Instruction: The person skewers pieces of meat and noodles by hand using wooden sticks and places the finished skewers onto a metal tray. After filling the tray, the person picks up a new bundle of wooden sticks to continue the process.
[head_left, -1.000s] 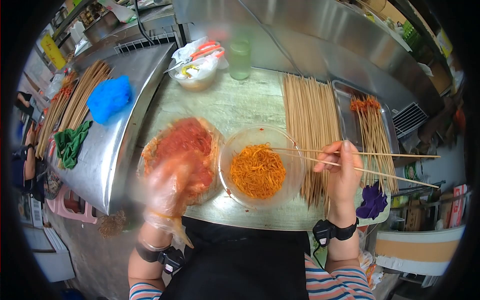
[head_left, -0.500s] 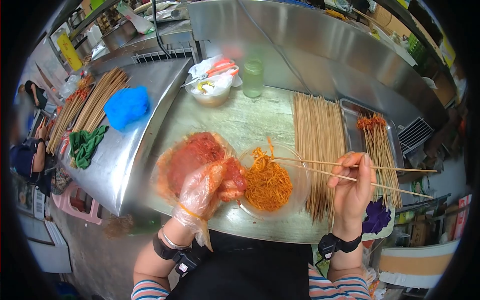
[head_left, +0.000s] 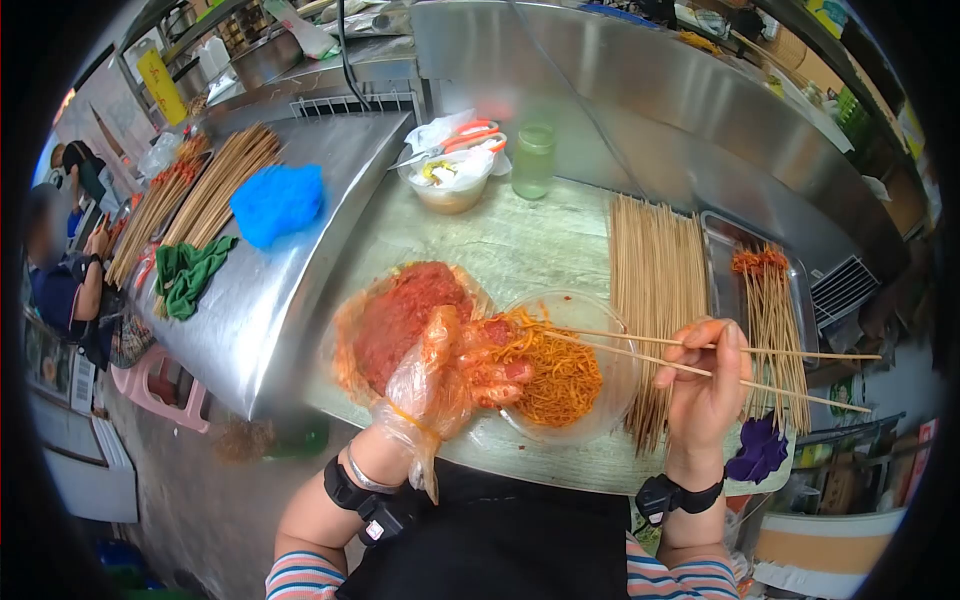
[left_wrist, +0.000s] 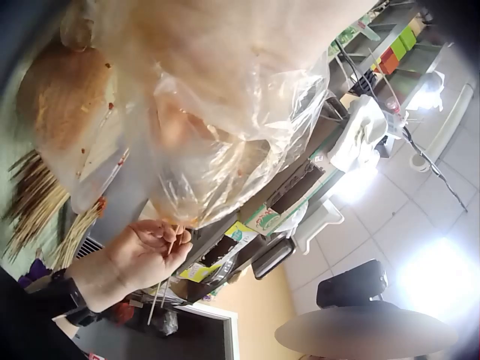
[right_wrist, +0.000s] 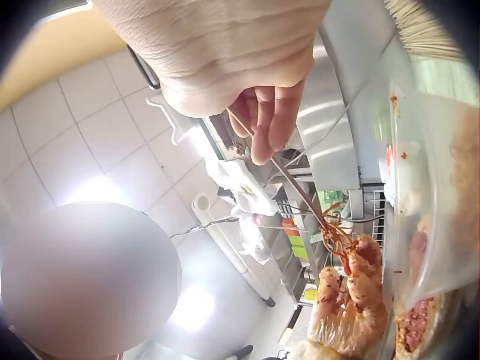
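My left hand (head_left: 430,365), in a clear plastic glove with a yellow band at the wrist, is turned palm up. Red minced filling sits on its extended fingers. Those fingers overlap the near left side of a clear bowl (head_left: 628,318) of orange shreds (head_left: 568,385). My bare right hand (head_left: 705,390) grips two bamboo skewers (head_left: 815,354) like chopsticks. Their far ends meet a tuft of orange shreds at the gloved fingers, as the right wrist view shows at the tuft (right_wrist: 336,238). Behind the left hand lies a mound of red minced filling (head_left: 415,310) in a plastic-lined container.
Loose bamboo skewers (head_left: 655,260) lie right of the bowl, beside a metal tray (head_left: 720,240) of loaded skewers (head_left: 765,300). A small tub (head_left: 450,195) with scissors (head_left: 470,135) and a green glass (head_left: 533,165) stand behind. A steel counter (head_left: 300,290) borders the left.
My left hand has moved right from the red mound to the bowl with some filling on it. The skewers have lifted orange shreds from the bowl up to the gloved fingers.
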